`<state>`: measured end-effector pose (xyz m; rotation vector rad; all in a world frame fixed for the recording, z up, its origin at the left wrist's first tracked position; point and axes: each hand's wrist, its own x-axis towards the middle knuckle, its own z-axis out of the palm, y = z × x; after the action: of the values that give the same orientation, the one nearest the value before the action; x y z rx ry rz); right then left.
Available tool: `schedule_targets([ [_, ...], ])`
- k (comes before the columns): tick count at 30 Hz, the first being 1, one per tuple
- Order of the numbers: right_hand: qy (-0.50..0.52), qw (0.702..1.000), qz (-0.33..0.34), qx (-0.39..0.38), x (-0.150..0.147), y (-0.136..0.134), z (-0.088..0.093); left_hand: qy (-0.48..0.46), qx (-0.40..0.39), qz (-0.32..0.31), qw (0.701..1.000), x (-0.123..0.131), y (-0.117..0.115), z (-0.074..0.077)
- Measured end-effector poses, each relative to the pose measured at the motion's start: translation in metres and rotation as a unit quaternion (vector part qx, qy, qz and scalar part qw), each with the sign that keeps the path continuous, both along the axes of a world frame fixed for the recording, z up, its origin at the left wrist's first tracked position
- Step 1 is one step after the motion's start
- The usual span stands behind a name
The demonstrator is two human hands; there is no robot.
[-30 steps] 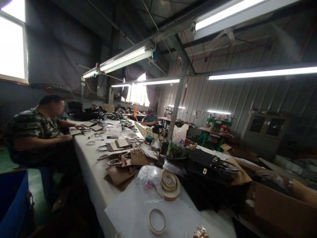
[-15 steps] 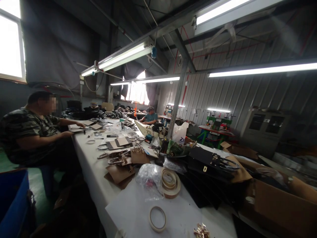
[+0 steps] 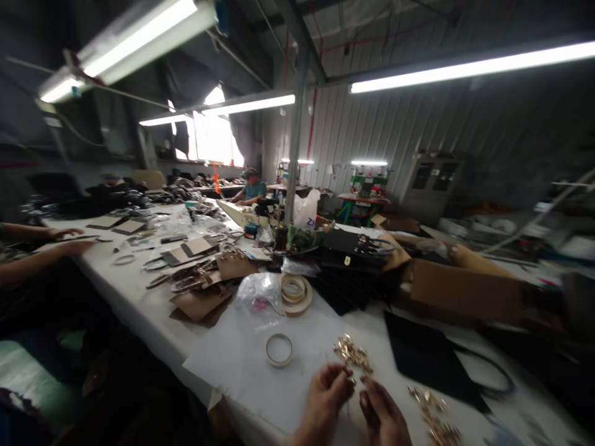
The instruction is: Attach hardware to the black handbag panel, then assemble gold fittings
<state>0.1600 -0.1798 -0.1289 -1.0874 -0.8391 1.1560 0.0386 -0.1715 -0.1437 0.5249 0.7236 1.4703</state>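
Note:
My left hand (image 3: 329, 396) is at the bottom of the head view, its fingers closed in a pinch on a small gold piece (image 3: 352, 381). Close to its right, my right hand (image 3: 382, 410) has its fingertips together; what they hold, if anything, is too small to tell. A pile of gold metal fittings (image 3: 352, 354) lies just beyond both hands, and more gold fittings (image 3: 433, 414) are to their right. On the white sheet (image 3: 223, 365) at the left rests a tape roll (image 3: 279, 350). A black panel with a handle (image 3: 430, 356) lies at the right.
Stacked tape rolls (image 3: 296, 297), a clear plastic bag (image 3: 259, 294) and brown bag pieces (image 3: 204, 301) lie further back. Beyond are a black bag (image 3: 348, 248) and a cardboard box (image 3: 460, 288). Another person's hands (image 3: 69, 241) are at the left edge; a second person (image 3: 251, 189) sits far back.
The view has swung right and down. Both my hands have come into view beside the gold fittings, and the black panel at the right now shows more fully.

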Motion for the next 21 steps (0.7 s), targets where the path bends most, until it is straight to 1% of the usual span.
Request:
schedule_targets([
  [2,0.027,0.999,-0.024,-0.020,0.0025,-0.0013,-0.0006,0.008,0.022,-0.014,1.000,-0.0002,-0.0053,0.0031],
  [4,0.116,0.993,-0.001,-0.023,0.0032,0.0000,0.0011,0.035,0.033,-0.032,0.998,-0.0023,-0.0059,0.0068],
  [7,0.174,0.985,-0.002,-0.010,0.0023,0.0045,0.0043,0.091,0.046,-0.043,0.994,-0.0042,-0.0013,0.0083],
  [10,0.190,0.981,-0.014,-0.019,0.0017,0.0057,0.0035,0.119,0.068,-0.045,0.990,-0.0035,0.0004,0.0068],
  [15,0.188,0.982,-0.009,-0.024,0.0043,0.0060,-0.0025,0.170,0.107,-0.037,0.979,-0.0014,-0.0017,0.0087],
  [21,0.186,0.982,0.008,-0.016,0.0038,0.0072,-0.0028,0.175,0.110,-0.024,0.978,0.0017,-0.0024,0.0111],
])
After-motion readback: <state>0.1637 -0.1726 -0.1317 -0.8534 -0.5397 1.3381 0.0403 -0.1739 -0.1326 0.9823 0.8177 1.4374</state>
